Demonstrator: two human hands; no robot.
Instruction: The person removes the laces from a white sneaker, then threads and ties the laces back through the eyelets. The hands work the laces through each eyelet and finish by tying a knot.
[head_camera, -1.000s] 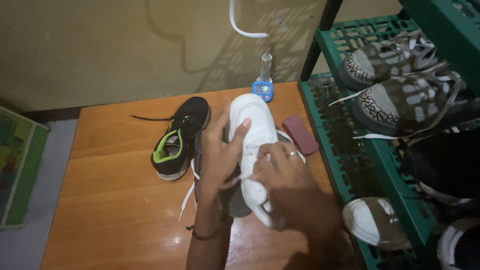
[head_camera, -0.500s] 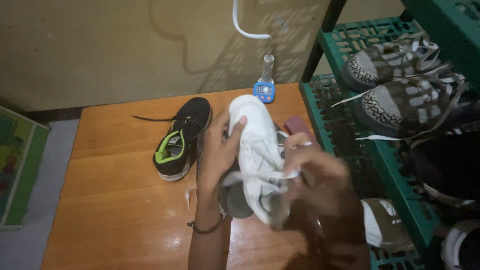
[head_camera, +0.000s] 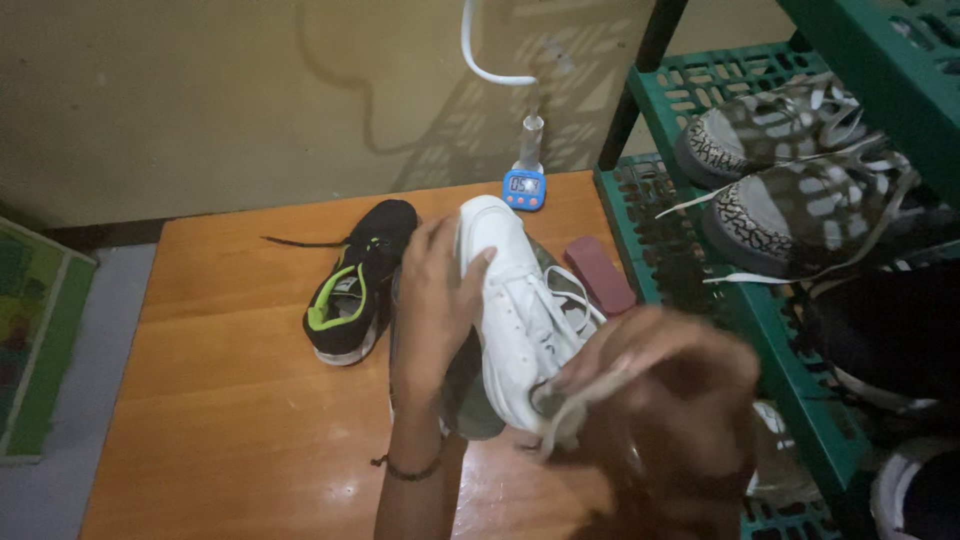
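A white sneaker (head_camera: 512, 300) is held over the wooden table (head_camera: 230, 400), toe pointing away from me. My left hand (head_camera: 432, 300) grips its left side, thumb across the toe box. My right hand (head_camera: 655, 385) is blurred at the shoe's near end and pinches a white lace (head_camera: 562, 412) pulled toward me. A grey shoe (head_camera: 468, 395) lies partly hidden under the white one. A black sneaker with green lining (head_camera: 355, 282) rests on the table just left of my left hand.
A small blue digital timer (head_camera: 524, 187) and a clear bottle (head_camera: 531, 140) stand at the table's back edge. A pink block (head_camera: 598, 272) lies near the right edge. A green plastic rack (head_camera: 700, 250) on the right holds grey patterned sneakers (head_camera: 800, 190) and dark shoes.
My right hand has come off the laces at the shoe's middle and drawn back toward me with a lace. The white shoe has lifted and tilted slightly.
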